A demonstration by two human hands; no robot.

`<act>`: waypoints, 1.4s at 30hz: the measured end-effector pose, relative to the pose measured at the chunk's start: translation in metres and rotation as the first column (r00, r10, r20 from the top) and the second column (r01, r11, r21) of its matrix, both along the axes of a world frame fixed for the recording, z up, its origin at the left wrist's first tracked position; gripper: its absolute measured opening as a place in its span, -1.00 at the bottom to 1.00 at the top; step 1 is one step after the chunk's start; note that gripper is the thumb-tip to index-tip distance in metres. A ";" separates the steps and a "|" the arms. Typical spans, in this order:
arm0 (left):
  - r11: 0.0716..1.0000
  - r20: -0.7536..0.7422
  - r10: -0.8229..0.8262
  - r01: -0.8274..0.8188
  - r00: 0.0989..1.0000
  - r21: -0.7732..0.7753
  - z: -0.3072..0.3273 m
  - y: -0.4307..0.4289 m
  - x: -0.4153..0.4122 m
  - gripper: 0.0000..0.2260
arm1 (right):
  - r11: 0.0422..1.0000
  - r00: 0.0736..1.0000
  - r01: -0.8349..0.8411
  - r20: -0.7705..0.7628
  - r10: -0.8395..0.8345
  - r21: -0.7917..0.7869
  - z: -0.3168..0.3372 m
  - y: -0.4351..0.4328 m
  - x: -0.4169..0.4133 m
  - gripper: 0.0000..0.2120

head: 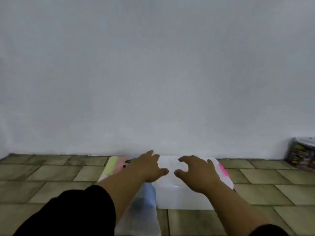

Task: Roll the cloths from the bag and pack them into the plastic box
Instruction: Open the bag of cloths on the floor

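Note:
A translucent white plastic box (pixel 184 196) stands on the tiled floor against the wall, with a pink clip (pixel 223 169) on its right side. Both my hands hover over its top. My left hand (pixel 146 165) is spread with fingers extended above the box's left edge. My right hand (pixel 197 172) has loosely curved fingers above the box's middle and holds nothing. A pastel bag (pixel 113 166) with yellow-green and pink panels lies left of the box, partly hidden by my left arm. A pale blue cloth (pixel 144 201) lies on the floor between my forearms.
The floor is olive-brown tile (pixel 51 172) meeting a plain white wall (pixel 153 74). A clear jar with colourful contents (pixel 300 153) stands at the far right by the wall.

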State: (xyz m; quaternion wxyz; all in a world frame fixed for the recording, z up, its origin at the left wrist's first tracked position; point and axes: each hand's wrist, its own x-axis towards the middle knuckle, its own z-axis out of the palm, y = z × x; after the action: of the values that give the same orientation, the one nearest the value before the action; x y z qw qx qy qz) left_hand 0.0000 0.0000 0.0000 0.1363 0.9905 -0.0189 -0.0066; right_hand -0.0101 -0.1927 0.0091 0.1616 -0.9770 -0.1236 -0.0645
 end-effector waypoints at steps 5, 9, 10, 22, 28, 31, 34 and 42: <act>0.996 -0.062 -0.083 0.084 0.995 0.008 -0.037 -0.009 -0.009 -0.22 | 0.993 0.999 0.034 -0.027 -0.038 -0.115 -0.049 -0.013 -0.031 -0.38; 0.997 0.001 -0.083 0.083 0.997 -0.006 -0.034 -0.007 0.010 -0.24 | 0.988 0.998 0.045 0.040 -0.039 -0.146 -0.054 -0.015 0.003 -0.54; 0.996 0.022 -0.089 0.090 0.996 -0.014 -0.032 -0.006 0.014 -0.25 | 0.989 0.998 0.038 0.045 -0.032 -0.145 -0.054 -0.015 0.013 -0.56; 0.965 -0.241 -0.033 0.093 0.970 0.243 -0.029 0.040 0.031 -0.33 | 0.988 1.000 -0.007 0.010 0.009 -0.155 -0.053 0.017 0.126 -0.52; 0.959 -0.258 -0.061 0.129 0.964 0.253 -0.047 0.050 0.041 -0.21 | 0.918 0.985 0.006 0.154 -0.073 0.396 -0.054 0.017 0.071 -0.72; 0.967 -0.332 -0.062 0.139 0.941 0.214 -0.055 0.049 0.046 -0.16 | 0.979 0.826 0.067 -0.561 0.054 0.194 -0.064 0.034 0.021 -0.53; 0.985 -0.403 -0.022 0.089 0.915 0.149 -0.059 0.050 0.046 -0.13 | 0.989 0.472 -0.013 -0.871 0.138 0.150 -0.082 0.049 -0.016 -0.52; 0.976 -0.461 0.178 -0.097 0.869 0.195 -0.052 0.033 0.025 -0.13 | 0.942 0.539 0.057 -0.804 0.250 0.331 -0.075 0.018 0.000 -0.90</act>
State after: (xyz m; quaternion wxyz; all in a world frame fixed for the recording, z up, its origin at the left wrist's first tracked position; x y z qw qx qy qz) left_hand 0.0252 0.0334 -0.0523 0.0539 0.9651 0.0865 -0.2411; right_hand -0.0096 -0.1747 -0.0662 0.3592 -0.8403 -0.0736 0.3994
